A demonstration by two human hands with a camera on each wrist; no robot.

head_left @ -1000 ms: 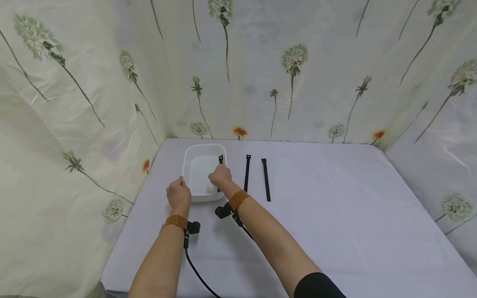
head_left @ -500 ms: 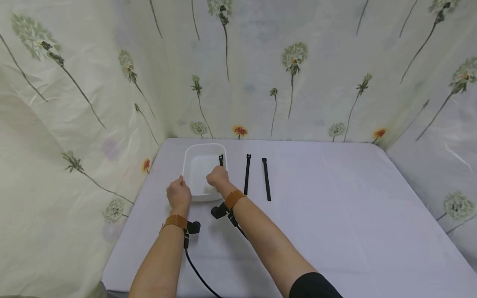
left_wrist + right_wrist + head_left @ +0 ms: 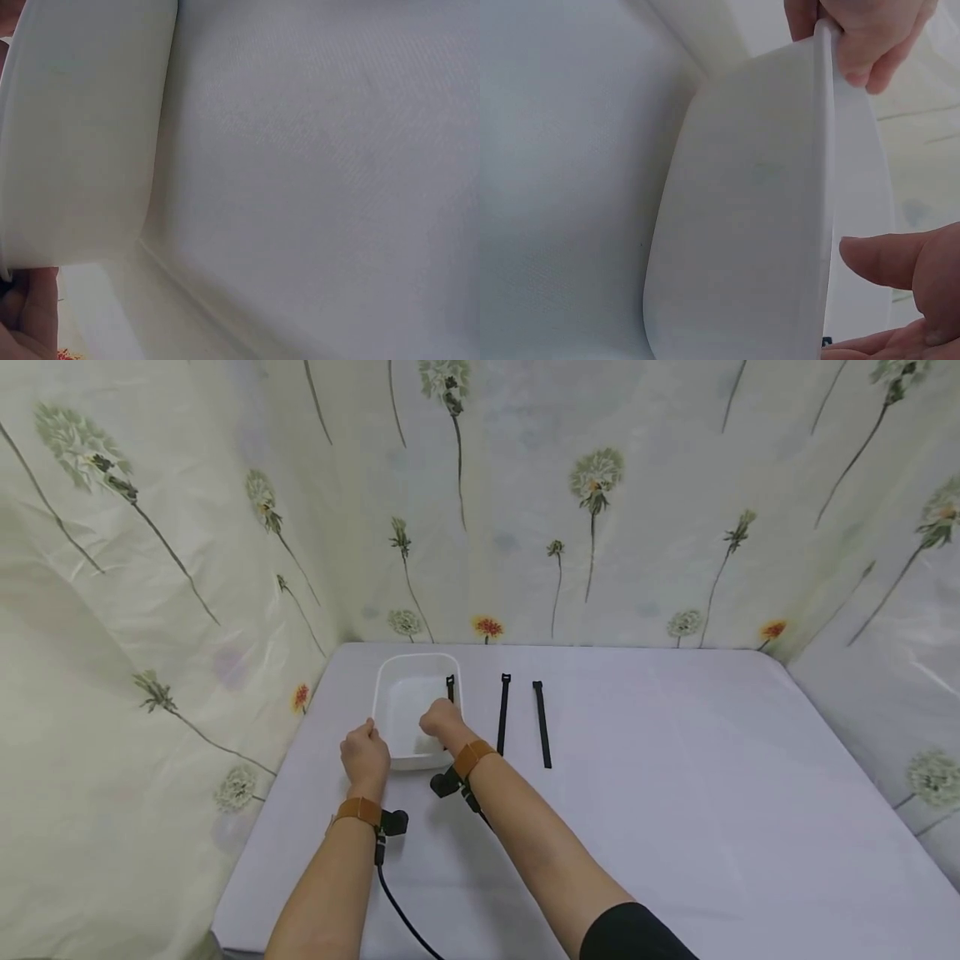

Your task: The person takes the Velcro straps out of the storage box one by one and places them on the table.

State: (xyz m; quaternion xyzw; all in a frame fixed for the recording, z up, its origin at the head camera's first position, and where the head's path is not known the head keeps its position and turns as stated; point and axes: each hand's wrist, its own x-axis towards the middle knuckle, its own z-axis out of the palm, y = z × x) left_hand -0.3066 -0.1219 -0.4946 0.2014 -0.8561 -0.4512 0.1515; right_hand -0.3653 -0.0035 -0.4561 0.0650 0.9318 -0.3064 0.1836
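A white plastic tub [image 3: 401, 689] stands at the back left of the table. At its near left corner my left hand [image 3: 365, 758] grips the rim, with fingers [image 3: 877, 45] over the edge in the right wrist view. My right hand [image 3: 444, 720] hovers over the tub's right side, thumb [image 3: 881, 259] held apart from the other fingers and nothing pinched between them. A black cable strap [image 3: 450, 685] lies lengthwise inside along the right wall, partly hidden by that hand. Its dark end [image 3: 826, 341] peeks out beside the right fingertips in the right wrist view.
Right of the tub, two more black straps lie on the white tablecloth, a nearer strap [image 3: 504, 714] and a farther strap [image 3: 543, 724]. A black cable [image 3: 401, 910] trails from the left wrist camera. Flowered sheeting [image 3: 637, 527] rises behind the table.
My right hand has shifted slightly left, away from the strap in the tub. My left hand keeps its hold on the rim, and the head view has tilted a little.
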